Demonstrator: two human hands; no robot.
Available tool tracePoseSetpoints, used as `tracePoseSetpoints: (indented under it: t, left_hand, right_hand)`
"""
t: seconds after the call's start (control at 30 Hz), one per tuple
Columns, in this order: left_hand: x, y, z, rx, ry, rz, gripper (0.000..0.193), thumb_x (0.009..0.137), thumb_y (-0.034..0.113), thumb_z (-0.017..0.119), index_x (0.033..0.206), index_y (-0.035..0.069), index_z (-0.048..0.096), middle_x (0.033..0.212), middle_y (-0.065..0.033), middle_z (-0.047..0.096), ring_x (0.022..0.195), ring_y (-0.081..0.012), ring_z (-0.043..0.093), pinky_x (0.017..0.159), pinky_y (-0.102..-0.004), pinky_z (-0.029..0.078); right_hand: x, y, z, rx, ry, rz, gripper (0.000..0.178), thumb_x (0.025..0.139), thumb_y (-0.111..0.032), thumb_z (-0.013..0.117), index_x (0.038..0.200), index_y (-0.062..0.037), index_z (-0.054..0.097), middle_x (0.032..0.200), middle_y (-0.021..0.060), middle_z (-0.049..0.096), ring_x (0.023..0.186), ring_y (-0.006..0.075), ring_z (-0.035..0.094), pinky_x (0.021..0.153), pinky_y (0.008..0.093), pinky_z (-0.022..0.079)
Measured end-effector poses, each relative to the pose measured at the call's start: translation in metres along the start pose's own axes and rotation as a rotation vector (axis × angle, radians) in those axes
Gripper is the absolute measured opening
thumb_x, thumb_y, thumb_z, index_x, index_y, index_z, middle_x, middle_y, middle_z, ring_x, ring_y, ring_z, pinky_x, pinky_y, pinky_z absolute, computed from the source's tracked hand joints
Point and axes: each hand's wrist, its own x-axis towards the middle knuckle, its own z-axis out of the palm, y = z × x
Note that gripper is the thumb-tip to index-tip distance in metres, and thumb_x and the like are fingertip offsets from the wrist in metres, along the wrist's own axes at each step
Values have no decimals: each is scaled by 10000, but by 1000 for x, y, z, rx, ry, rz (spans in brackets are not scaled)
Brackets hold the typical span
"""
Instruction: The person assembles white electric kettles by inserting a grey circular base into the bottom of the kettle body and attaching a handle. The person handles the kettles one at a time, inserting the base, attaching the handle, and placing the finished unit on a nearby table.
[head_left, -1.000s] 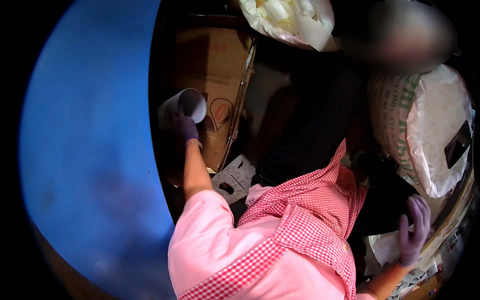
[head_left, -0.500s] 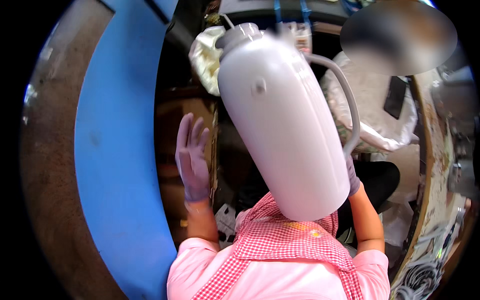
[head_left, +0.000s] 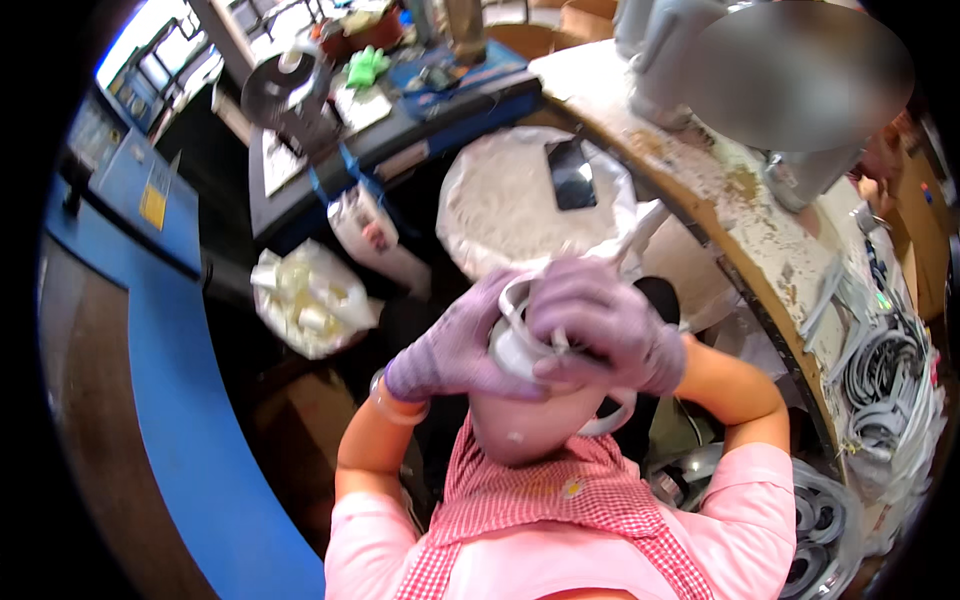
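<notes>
A pale grey plastic jug [head_left: 530, 425] stands roughly upright against my checked apron, its top toward the far side. My left hand [head_left: 455, 345], in a thin lilac glove, is wrapped around the jug's neck from the left. Over the mouth, my gloved right hand [head_left: 605, 325] is closed with fingers curled, and what lies under them is hidden. A pale curved rim [head_left: 515, 300] shows between the two hands. The jug's side handle [head_left: 612, 412] sticks out below my right wrist, and neither hand is on it.
Ahead is a white-lined sack [head_left: 500, 210] with a phone [head_left: 572, 175] on top. A bag of pale scraps [head_left: 312, 300] lies left of it. On the right, a worn bench [head_left: 730, 220] carries grey plastic straps [head_left: 880, 380]; a person sits beyond. A blue panel [head_left: 190, 430] runs along the left.
The jug, raised and tilted before, is now lower and upright at my apron. My left hand, open and apart before, now grips its neck; my right has moved over its top. The view has turned.
</notes>
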Motion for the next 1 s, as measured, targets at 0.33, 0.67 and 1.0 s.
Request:
tracePoseSetpoints:
  t: [0.33,0.67,1.0]
  left_hand:
    - [1,-2,8,-252,-61,-207,980,616,227,938,1426,20,427,1343,-102,551,1250,-198,529,1084,-368,419]
    - [-22,9,-15,-198,155,-295,775,639,226,939,1295,8,588,1276,-101,613,1200,-190,580,1058,-345,440]
    - [-79,17,-51,173,638,-22,867,494,300,947,1227,-34,626,1275,-196,614,1175,-297,604,1015,-405,467]
  right_hand:
    - [-9,1,25,-85,-49,81,242,871,-247,659,700,-82,610,673,72,600,699,286,631,932,461,491]
    - [51,20,-69,-487,647,-214,130,864,-55,594,976,-57,661,935,111,678,966,278,634,859,402,511]
    - [156,243,-163,-273,815,210,429,904,-258,737,1234,-33,580,992,117,698,906,262,679,809,369,550]
